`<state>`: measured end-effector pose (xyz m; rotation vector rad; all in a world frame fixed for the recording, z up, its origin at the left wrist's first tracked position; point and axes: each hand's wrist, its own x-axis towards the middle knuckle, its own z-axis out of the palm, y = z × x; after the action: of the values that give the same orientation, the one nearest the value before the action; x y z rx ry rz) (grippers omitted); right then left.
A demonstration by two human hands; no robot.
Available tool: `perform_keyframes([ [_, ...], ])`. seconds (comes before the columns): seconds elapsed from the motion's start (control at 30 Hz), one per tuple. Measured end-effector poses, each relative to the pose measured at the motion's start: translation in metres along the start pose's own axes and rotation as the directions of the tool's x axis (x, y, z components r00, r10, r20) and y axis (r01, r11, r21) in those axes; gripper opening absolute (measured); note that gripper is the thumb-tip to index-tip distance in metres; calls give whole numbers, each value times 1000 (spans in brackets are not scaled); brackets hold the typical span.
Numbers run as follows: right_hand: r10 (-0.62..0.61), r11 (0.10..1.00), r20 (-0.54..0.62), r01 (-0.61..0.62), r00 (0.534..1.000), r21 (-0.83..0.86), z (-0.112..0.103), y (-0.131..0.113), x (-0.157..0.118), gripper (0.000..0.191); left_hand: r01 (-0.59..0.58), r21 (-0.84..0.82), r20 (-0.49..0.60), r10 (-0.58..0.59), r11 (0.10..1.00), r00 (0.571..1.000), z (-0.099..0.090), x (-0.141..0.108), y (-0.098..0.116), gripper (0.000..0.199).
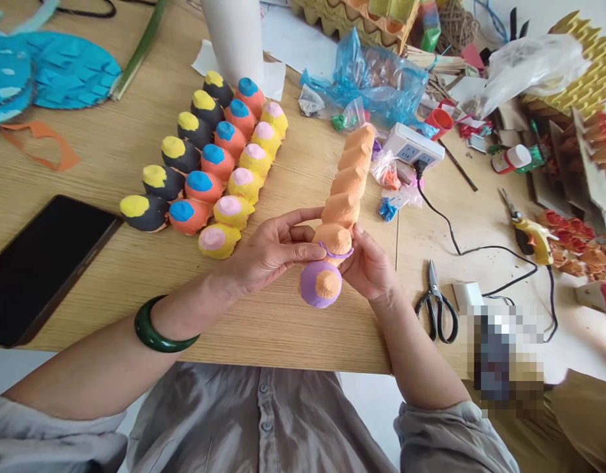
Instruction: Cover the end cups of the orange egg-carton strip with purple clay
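Between my two hands is an orange egg-carton strip (pixel 347 187), a row of several bumps held tilted above the table. Its nearest bump is covered in purple clay (pixel 310 289) around an orange tip. A thin purple clay strand (pixel 349 253) lies along the base of the second bump. My left hand (pixel 278 249) grips the strip from the left, its thumb by one end of the strand. Closed on the right side is my right hand (pixel 369 266), its fingers partly hidden behind the strip. To the left stand finished-looking strips in black and yellow (pixel 177 154), orange and blue (pixel 217 157), yellow and pink (pixel 248 174).
A black phone (pixel 46 263) lies at the left. Scissors (pixel 436 305) rest right of my right hand. Beyond are a power strip (pixel 414 144), a hot glue gun (pixel 532 236) with its cord, a blue plastic bag (pixel 367 79) and a white cylinder (pixel 234 39).
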<state>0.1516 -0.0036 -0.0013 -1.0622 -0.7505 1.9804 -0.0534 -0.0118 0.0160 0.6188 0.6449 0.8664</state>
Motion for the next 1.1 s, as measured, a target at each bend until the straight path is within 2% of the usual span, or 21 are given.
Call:
perform_keyframes([
  [0.13,-51,999,-37,51,998,4,-2,3,0,45,-25,50,-11,26,998,1000,0,0,1,64],
  [0.33,-40,999,-58,42,998,22,-2,0,1,45,52,16,169,-54,999,984,-5,1,1,51],
  [0.6,-73,997,7,73,997,-17,0,2,1,43,52,23,40,-53,998,998,-6,3,-2,52],
  [0.97,-39,996,13,38,999,84,6,0,-2,41,21,94,73,-28,995,997,-5,1,2,45],
  [1.1,-22,993,-17,24,1000,115,4,1,-2,41,34,72,144,-44,997,989,-7,3,1,48],
])
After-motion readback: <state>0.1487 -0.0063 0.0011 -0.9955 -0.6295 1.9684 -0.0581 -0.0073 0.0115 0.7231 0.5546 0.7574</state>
